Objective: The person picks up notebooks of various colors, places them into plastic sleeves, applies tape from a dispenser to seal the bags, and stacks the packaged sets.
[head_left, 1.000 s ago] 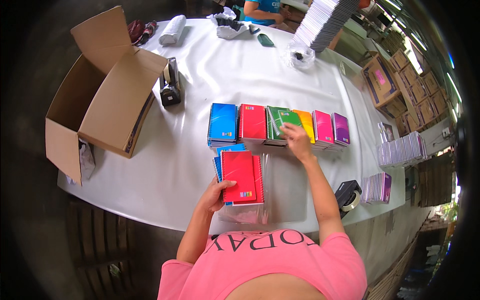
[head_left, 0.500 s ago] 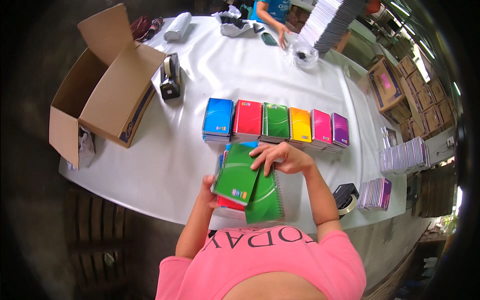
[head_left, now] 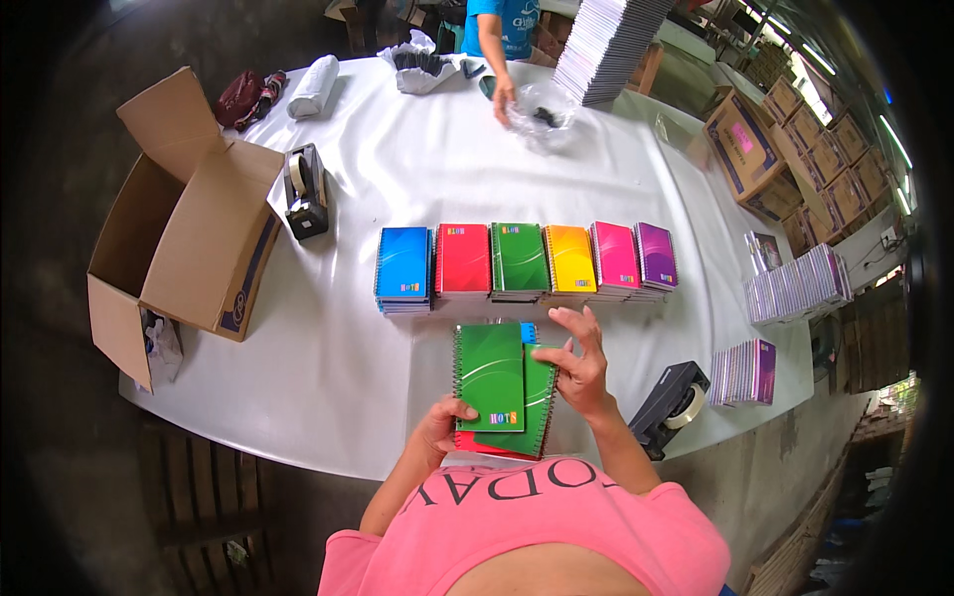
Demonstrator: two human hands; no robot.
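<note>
My left hand (head_left: 447, 423) grips a small stack of spiral notebooks near the table's front edge, its thumb on the cover of the upper green notebook (head_left: 490, 372). A second green notebook (head_left: 538, 402) sticks out beneath it on the right. Blue shows at the top edge of this stack, and a red notebook (head_left: 487, 444) peeks out at the bottom. My right hand (head_left: 584, 370) has its fingers spread and raised, one digit touching the second green notebook's upper right corner. Just beyond stands a row of notebook piles: blue (head_left: 402, 263), red (head_left: 464, 260), green (head_left: 518, 260), yellow (head_left: 568, 260), pink (head_left: 616, 256) and purple (head_left: 656, 254).
An open cardboard box (head_left: 204, 233) and a black tape dispenser (head_left: 306, 194) stand left; another tape dispenser (head_left: 671, 407) is by my right forearm. Notebook rows (head_left: 798, 288) line the right side. Across the table, a co-worker's hand (head_left: 505, 99) touches a clear plastic bag (head_left: 545, 117).
My right hand has moved off the upper green notebook to the right corner of the lower one. The tilted upper notebook now stands straighter. The co-worker's hand has reached the plastic bag.
</note>
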